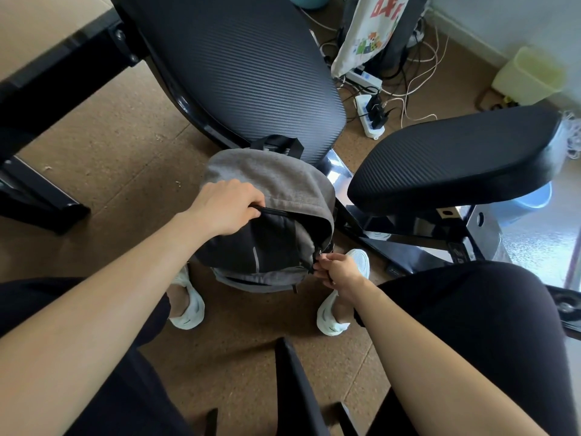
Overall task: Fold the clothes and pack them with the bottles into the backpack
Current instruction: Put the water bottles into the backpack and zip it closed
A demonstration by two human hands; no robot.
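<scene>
Two hands are engaging the grey backpack (276, 180), which is standing on the brown floor (125, 158) at the centre of the frame, between the person's white shoes and close against the base of a black office chair (239, 67). The left hand (226, 204) is clenching the black-trimmed upper lip of the main opening, with its fingers curled over the edge. The right hand (338, 270) is pinching the zipper pull (317, 258) between thumb and fingertips at the lower right end of the opening.

The zipper track is running from that pull up and leftward to the left hand, so its long axis is lying diagonally across the frame centre. The right hand is nearer the slider, and the left is anchoring the far end. The compartment is gaping between the hands, and its interior is too dark to show any contents. No clothes or bottles are showing outside the bag.

Judgement: closing would require drawing the pull along the track toward the left hand, with the lip kept taut.
</scene>
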